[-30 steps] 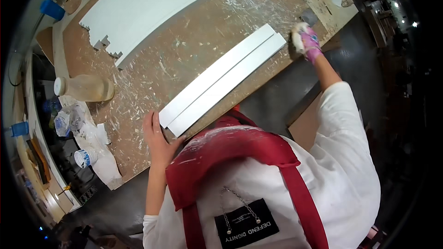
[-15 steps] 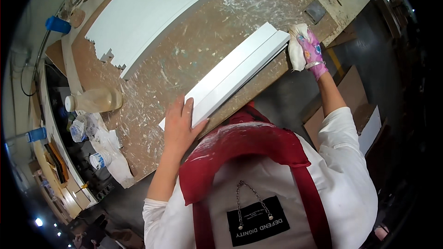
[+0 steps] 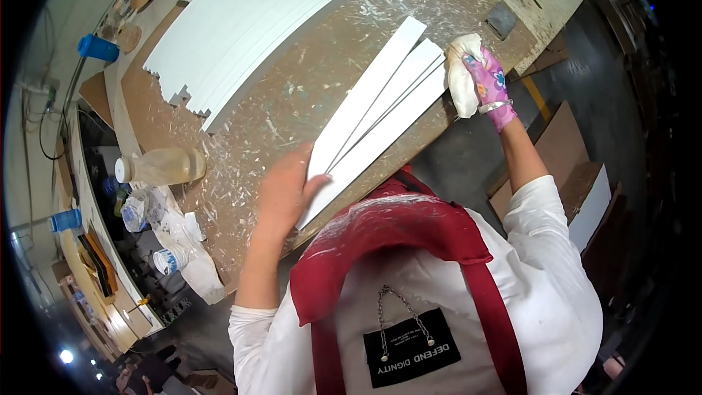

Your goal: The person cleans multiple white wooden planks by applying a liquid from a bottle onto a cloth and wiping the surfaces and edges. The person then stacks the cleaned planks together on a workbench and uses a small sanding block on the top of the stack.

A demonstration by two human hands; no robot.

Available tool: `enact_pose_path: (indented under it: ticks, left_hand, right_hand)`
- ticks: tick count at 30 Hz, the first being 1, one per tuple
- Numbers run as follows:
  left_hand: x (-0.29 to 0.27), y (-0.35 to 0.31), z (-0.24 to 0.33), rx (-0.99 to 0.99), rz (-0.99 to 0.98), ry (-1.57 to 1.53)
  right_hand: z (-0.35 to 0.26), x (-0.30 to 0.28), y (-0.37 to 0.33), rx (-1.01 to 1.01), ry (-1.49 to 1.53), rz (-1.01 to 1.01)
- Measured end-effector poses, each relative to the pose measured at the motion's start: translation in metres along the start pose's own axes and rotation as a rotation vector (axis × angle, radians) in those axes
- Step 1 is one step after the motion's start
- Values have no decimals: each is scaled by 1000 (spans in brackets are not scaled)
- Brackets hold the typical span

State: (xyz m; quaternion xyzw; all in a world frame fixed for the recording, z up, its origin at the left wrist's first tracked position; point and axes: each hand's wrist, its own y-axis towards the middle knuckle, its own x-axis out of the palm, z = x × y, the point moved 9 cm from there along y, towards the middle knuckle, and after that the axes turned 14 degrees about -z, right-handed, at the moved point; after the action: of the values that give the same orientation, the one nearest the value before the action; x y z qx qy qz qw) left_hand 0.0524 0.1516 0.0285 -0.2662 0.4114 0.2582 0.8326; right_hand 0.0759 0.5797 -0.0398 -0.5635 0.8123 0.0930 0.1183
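Left hand (image 3: pixel 285 186) seemingly on white strips (image 3: pixel 395 89), lengthwise toward upper right.

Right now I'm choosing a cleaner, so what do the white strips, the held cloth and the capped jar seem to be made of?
White strips: probably painted wood or board, being smooth, straight-edged and evenly white.
Cloth: likely cotton, matte, off-white, hanging in loose folds.
Capped jar: clear plastic or glass, I can't tell which; yellowish contents show through its wall.
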Motion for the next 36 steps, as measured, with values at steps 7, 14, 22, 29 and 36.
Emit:
enact_pose_path:
  ticks: [7, 14, 22, 29, 36]
  left_hand:
    - [20, -11, -2, -6, 89, -24]
    - [27, -22, -6, -18, 8, -26]
    - [-11, -49, -22, -58, 333, -136]
    - [-76, -178, -183, -407, 1181, -563]
    - [-105, -119, -246, -204, 849, -659]
  right_hand:
    - [-179, 201, -65, -567, -1014, -558]
    - [-90, 134, 13, -432, -1539, -253]
    - [-56, -57, 58, -46, 386, 73]
    - [-121, 160, -10, 244, 952, -530]
    - [-143, 313, -71, 541, 1279, -919]
